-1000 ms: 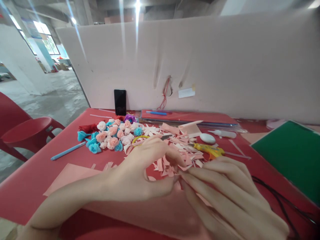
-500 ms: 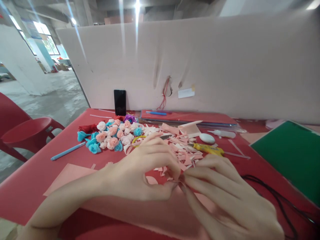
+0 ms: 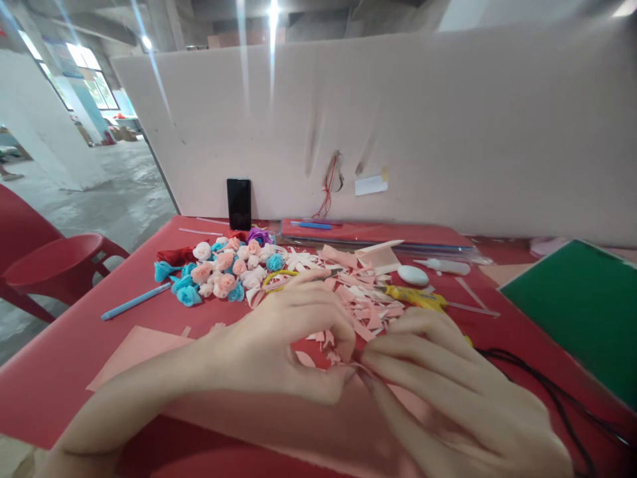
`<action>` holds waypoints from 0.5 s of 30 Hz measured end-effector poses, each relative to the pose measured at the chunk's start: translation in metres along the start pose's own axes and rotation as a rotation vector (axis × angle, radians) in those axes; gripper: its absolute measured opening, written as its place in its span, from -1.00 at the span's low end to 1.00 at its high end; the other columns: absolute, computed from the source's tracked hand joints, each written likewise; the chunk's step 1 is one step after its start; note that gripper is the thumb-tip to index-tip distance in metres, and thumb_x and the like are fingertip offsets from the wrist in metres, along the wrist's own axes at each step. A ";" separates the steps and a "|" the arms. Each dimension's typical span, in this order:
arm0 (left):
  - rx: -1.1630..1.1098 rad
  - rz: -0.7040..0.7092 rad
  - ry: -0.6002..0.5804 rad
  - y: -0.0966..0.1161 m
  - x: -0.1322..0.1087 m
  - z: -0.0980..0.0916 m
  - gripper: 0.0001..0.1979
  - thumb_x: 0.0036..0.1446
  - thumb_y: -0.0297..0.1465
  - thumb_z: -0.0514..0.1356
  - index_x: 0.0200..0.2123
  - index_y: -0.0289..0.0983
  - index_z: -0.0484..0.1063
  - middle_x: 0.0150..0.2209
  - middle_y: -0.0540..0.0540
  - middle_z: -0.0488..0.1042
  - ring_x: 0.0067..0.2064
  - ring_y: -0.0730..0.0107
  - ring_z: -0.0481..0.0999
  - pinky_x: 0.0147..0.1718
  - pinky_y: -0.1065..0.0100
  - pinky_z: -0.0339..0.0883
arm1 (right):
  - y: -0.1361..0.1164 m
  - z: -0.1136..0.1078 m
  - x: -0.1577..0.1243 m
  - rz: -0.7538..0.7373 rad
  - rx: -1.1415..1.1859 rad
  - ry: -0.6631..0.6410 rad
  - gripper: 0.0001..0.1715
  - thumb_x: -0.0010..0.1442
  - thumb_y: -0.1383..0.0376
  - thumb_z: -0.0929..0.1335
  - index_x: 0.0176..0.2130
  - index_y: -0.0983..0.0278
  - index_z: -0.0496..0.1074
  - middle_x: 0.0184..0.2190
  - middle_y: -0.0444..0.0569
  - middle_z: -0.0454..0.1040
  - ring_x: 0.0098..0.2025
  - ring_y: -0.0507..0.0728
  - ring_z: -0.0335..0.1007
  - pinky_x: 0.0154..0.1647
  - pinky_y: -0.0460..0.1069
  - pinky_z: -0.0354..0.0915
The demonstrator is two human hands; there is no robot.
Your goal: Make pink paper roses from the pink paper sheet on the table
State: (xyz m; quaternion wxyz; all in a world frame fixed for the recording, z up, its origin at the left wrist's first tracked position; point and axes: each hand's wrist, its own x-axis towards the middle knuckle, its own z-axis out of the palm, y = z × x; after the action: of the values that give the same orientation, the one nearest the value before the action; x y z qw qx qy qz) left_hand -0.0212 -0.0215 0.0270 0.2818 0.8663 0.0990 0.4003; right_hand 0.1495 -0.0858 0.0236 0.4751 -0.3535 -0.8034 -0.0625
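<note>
My left hand [image 3: 283, 338] and my right hand [image 3: 458, 392] meet fingertip to fingertip above the red table [image 3: 64, 372]. Both pinch a small piece of pink paper [image 3: 354, 366], mostly hidden by the fingers. Beneath them lies a large pink sheet [image 3: 279, 425]. Behind my hands is a heap of pink and white paper scraps [image 3: 368, 309]. Scissors with yellow handles [image 3: 275, 281] lie partly behind my left hand. A yellow-handled tool [image 3: 415, 297] rests just beyond my right hand.
Paper roses [image 3: 223, 265] in pink, white and blue are piled at the back left, near a blue pen [image 3: 135, 302] and an upright phone [image 3: 239, 204]. A green board [image 3: 577, 318] and black cable [image 3: 547, 385] lie at the right. A white panel [image 3: 423, 133] stands behind.
My fingertips have shifted slightly, and the paper between them shows a little differently. My right hand has moved slightly to the right and down.
</note>
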 end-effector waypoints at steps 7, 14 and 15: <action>-0.062 0.021 0.093 -0.001 -0.002 0.006 -0.79 -0.12 -0.62 0.24 -0.52 -0.31 0.24 -0.51 0.02 0.38 -0.42 0.53 0.34 -0.27 0.38 0.29 | 0.001 0.003 -0.006 -0.031 -0.130 0.095 -0.83 0.05 0.49 0.36 -0.39 0.22 0.40 -0.53 -0.15 0.49 -0.47 0.06 0.34 -0.36 0.04 0.30; -0.232 -0.109 0.159 0.004 -0.002 0.012 -0.78 -0.16 -0.69 0.18 -0.54 -0.30 0.23 -0.50 0.02 0.37 -0.40 0.51 0.36 -0.34 0.42 0.28 | 0.004 0.006 -0.022 -0.046 -0.284 0.077 -0.74 0.08 0.46 0.37 -0.27 0.12 0.50 -0.51 -0.15 0.53 -0.48 0.12 0.42 -0.26 0.10 0.32; -0.266 -0.128 0.163 0.005 -0.003 0.012 -0.77 -0.17 -0.69 0.18 -0.54 -0.30 0.23 -0.49 0.02 0.37 -0.39 0.51 0.36 -0.34 0.43 0.28 | 0.004 0.006 -0.024 -0.051 -0.293 0.076 -0.72 0.08 0.46 0.37 -0.24 0.12 0.50 -0.52 -0.16 0.54 -0.49 0.11 0.42 -0.27 0.09 0.33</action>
State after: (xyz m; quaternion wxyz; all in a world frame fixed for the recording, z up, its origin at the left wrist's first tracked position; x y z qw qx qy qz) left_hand -0.0141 -0.0315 0.0217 0.4100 0.7779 0.1226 0.4601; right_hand 0.1546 -0.0922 0.0002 0.4466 -0.3958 -0.7760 -0.2044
